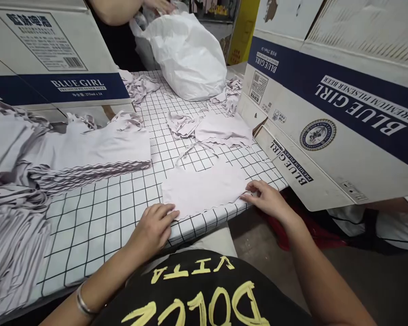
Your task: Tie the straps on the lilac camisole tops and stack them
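A pale pink camisole top (206,188) with thin straps lies spread flat, its wavy hem along the table's near edge. My left hand (156,226) is closed at the hem's left corner, fingertips and thumb pinching the fabric. At the opposite corner, my right hand (267,199) pinches the side edge between thumb and fingers. Just beyond lies another pale pink top (222,129), partly crumpled, its straps trailing toward the first. On the left rests a neat stack of similar tops (95,147) with layered wavy hems.
A checked cloth covers the table (88,226). Folded pink fabric (13,258) fills its left end. Cardboard boxes stand left (54,59) and right (326,104), the right one overhanging the edge. At the back, another person's hand (159,5) is at a white plastic bag (190,54).
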Demonstrator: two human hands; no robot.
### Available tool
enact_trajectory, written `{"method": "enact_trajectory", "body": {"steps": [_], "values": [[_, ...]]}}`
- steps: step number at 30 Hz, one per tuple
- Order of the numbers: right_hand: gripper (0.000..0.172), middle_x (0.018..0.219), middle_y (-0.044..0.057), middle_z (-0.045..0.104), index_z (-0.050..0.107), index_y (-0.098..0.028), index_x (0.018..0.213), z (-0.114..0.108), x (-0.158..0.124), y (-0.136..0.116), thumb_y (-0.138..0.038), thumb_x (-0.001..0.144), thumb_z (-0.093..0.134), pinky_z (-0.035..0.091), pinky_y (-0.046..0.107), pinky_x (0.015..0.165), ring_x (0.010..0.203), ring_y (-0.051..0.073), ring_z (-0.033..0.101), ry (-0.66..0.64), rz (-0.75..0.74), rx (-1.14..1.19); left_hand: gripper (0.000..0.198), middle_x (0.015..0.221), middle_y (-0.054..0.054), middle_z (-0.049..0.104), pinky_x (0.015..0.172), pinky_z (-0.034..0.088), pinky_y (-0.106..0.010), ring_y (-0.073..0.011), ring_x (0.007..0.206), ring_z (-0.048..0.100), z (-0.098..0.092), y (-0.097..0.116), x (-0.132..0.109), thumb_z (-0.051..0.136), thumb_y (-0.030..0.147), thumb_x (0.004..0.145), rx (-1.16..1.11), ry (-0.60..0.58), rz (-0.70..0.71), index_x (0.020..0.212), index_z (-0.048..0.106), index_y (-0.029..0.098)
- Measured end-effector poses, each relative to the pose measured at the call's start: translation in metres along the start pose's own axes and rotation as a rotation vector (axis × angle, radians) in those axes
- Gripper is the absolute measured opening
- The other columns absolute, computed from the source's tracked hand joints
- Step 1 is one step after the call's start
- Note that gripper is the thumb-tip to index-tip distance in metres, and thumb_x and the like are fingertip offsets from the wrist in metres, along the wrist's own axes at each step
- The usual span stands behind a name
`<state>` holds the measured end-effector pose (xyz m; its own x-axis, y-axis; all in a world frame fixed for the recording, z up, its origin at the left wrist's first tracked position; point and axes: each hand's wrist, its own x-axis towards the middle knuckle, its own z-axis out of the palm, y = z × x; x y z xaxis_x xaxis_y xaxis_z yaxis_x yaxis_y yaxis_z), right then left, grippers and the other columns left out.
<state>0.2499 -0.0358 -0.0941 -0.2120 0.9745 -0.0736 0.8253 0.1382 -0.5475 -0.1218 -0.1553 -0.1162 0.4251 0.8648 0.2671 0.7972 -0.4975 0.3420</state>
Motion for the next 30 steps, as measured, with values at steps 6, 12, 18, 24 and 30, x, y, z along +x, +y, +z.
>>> {"method": "enact_trajectory", "body": {"steps": [6,12,18,24,30], "values": [[0.017,0.084,0.002,0.062,0.063,-0.022,0.09,0.005,-0.008,0.004,-0.023,0.076,0.054,0.046,0.03,0.067,0.071,0.016,0.056,0.094,0.033,0.118,0.024,0.107,-0.008,0.066,0.084,0.044,-0.04,-0.023,0.099,0.056,0.003,-0.008,-0.001,0.051,0.012,0.09,-0.029,0.132,0.024,0.109,0.062,0.021],[0.02,0.109,0.005,0.066,0.071,-0.027,0.096,0.0,-0.012,0.003,-0.033,0.084,0.057,0.04,0.042,0.093,0.103,0.024,0.057,0.003,-0.305,-0.057,0.017,0.097,-0.006,0.068,0.082,0.04,-0.04,-0.0212,0.092,0.057,-0.007,-0.006,0.001,0.051,0.013,0.09,-0.039,0.102,0.015,0.098,0.066,0.019],[0.034,0.082,0.006,0.068,0.068,-0.02,0.074,0.008,0.047,-0.043,-0.05,0.085,0.055,0.043,0.032,0.07,0.078,0.02,0.059,0.13,-0.143,0.088,0.024,0.112,-0.008,0.067,0.095,0.033,-0.048,-0.0245,0.108,0.055,-0.016,0.002,0.016,0.048,0.026,0.094,-0.027,-0.015,-0.009,0.11,0.065,0.021],[0.038,0.072,0.005,0.066,0.059,-0.019,0.058,0.09,0.131,-0.175,-0.052,0.062,0.078,0.04,0.028,0.065,0.077,0.021,0.06,-0.228,-0.048,0.221,0.062,0.157,-0.006,0.023,0.112,0.011,-0.062,-0.034,0.144,0.018,0.004,0.004,0.053,0.034,0.058,0.094,-0.019,-0.379,0.109,0.149,0.03,0.029],[0.016,0.071,0.003,0.066,0.056,-0.016,0.066,0.112,0.175,-0.217,-0.02,0.075,0.069,0.031,0.021,0.045,0.049,0.008,0.043,-0.41,0.156,0.627,0.068,0.159,-0.002,0.012,0.114,0.002,-0.063,-0.0315,0.147,0.006,0.018,-0.003,0.056,0.028,0.067,0.091,-0.09,-0.424,0.109,0.151,0.019,0.035]]}}
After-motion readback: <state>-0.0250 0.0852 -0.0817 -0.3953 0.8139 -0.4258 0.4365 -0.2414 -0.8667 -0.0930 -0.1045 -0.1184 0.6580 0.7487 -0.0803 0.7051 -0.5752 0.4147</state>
